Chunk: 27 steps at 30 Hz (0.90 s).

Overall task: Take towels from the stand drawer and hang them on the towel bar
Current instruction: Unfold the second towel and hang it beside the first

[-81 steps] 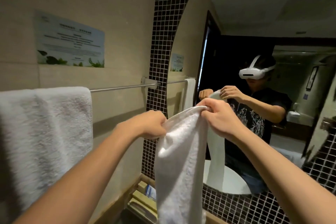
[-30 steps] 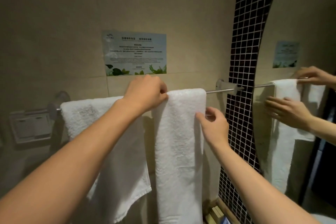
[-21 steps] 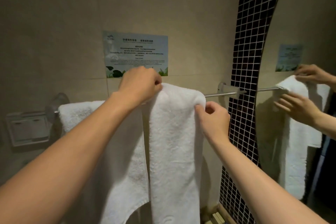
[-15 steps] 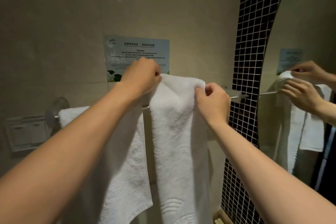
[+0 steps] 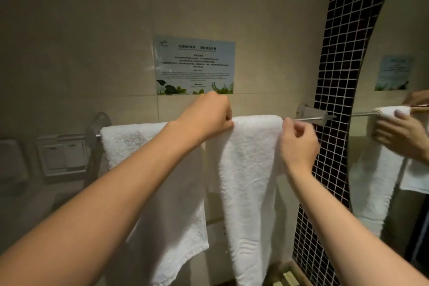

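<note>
Two white towels hang on the wall-mounted towel bar (image 5: 306, 119), side by side, both draped over the rail with their ends hanging down. Far left, on the beige tiled wall: a pale switch plate (image 5: 62, 155), then the bar's left bracket (image 5: 97, 126), a rounded metal mount just above the first towel's corner.

The left towel (image 5: 171, 204) covers the rail from the bracket rightward; the left forearm crosses in front of much of it. Its lower hem shows a woven band.

The left hand (image 5: 207, 115) sits at the top of the bar where the two towels meet, fingers curled down and pinched on the upper left corner of the right towel (image 5: 251, 181). That towel is narrower, folded lengthwise, smooth over the rail, its hem low in the frame with a wavy embossed border.

The right hand (image 5: 298, 144) is at the towel's upper right edge, thumb and fingers bent loosely; whether it actually grips the cloth or only touches it, I cannot tell. The hands are apart, one at each top corner.

Above the bar, a printed notice (image 5: 194, 64) with green leaf art is stuck to the wall. Right of the hands: bare rail, the right bracket (image 5: 311, 114), a strip of dark mosaic tile (image 5: 336, 76), then a mirror (image 5: 394, 30) reflecting hands and towels.

No drawer or other container is in view.
</note>
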Tool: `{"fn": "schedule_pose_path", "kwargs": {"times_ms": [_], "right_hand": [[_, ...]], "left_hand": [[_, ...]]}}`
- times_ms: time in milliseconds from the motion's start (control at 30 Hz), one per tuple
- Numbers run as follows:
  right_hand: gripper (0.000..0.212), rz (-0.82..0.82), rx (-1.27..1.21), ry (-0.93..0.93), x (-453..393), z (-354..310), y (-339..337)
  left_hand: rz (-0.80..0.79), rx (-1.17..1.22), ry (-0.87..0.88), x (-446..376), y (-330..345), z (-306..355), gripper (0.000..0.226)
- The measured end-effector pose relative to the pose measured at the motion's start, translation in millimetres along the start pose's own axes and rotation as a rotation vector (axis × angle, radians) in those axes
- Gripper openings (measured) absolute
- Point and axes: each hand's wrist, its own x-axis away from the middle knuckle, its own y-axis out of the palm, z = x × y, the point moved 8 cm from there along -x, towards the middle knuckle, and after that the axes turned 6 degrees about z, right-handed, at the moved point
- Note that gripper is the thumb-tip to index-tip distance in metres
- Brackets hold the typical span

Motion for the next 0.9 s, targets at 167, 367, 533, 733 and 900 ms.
{"fn": "schedule_pose_path", "kwargs": {"times_ms": [167,367,533,733,900], "right_hand": [[0.029,-0.192,-0.007,0.047,28,29,7],[0.025,-0.055,-0.041,-0.111,6,-43,9],[0.019,-0.043,0.184,-0.071,3,-53,23],[0.023,-0.021,0.176,-0.064,0,-48,21],[0.018,-0.029,-0.019,-0.044,22,-21,6]], "left_hand": [[0.027,0.006,0.001,-6,-2,-8,0.019],[0.084,-0.062,-0.076,-35,-22,-31,0.018],[-0.029,-0.067,-0.032,-32,-11,-11,0.023],[-0.125,-0.054,0.015,-10,1,-1,0.021],[-0.062,0.0,0.034,-7,-3,-2,0.016]]}}
